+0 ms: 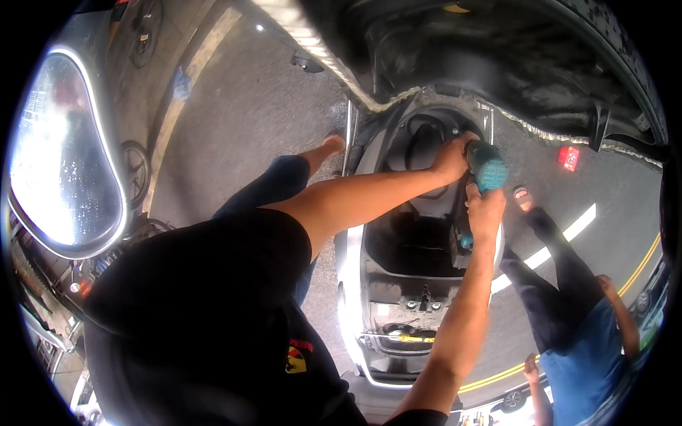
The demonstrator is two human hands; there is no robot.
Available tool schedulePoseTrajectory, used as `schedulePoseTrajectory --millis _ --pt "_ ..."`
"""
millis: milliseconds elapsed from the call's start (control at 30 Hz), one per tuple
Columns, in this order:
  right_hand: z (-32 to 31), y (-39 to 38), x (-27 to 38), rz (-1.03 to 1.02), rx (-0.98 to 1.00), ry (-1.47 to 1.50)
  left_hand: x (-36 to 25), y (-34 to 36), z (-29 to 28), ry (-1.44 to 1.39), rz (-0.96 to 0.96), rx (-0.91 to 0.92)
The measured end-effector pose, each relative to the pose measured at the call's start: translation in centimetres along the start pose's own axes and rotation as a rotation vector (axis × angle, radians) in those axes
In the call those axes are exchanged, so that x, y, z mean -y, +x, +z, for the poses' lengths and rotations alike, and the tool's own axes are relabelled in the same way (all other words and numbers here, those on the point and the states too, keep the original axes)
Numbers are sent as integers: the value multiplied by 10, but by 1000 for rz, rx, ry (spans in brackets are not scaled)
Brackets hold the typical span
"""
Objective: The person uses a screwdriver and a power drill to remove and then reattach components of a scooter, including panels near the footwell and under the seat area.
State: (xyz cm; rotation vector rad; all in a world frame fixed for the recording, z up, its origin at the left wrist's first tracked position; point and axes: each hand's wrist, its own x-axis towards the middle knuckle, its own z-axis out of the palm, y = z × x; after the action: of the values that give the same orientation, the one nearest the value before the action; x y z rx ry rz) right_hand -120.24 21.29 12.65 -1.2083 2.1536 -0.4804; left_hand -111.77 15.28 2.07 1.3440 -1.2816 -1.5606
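Note:
My right hand (486,210) is wrapped around the grip of a teal and black cordless drill (490,170). The drill's nose points away from me, over the far right rim of a scooter's under-seat storage bin (412,241). At the nose, the fingers of my left hand (452,160) are curled closed around its front end; the bit and whatever it meets are hidden there. Below my right hand, the drill's battery end hangs over the bin. The scooter's seat (490,53) is tipped up at the far side, its dark underside showing.
A yellow-handled screwdriver (412,339) lies across the scooter's near end. On the road sits a red box (568,157). Another person in a blue shirt (590,355) stands close by on the right. A large mirror (64,149) and wheels are at the left, by a curb (188,78).

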Motion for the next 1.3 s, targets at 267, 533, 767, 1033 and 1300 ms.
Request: schedulePoseTrajectory --millis 267,533,767,1033,1300 --pt "28 -34 38 175 236 326 3 -51 -71 153 -180 -69" --pt "45 -25 33 192 287 277 15 -50 -79 174 -104 -89" --pt "47 -8 63 -128 312 -230 58 -49 -73 -107 -77 -229" --pt "45 -8 67 -62 370 -240 52 -49 -74 -88 -52 -247" --pt "58 -9 68 -96 340 -209 82 -40 -77 -129 38 -222"
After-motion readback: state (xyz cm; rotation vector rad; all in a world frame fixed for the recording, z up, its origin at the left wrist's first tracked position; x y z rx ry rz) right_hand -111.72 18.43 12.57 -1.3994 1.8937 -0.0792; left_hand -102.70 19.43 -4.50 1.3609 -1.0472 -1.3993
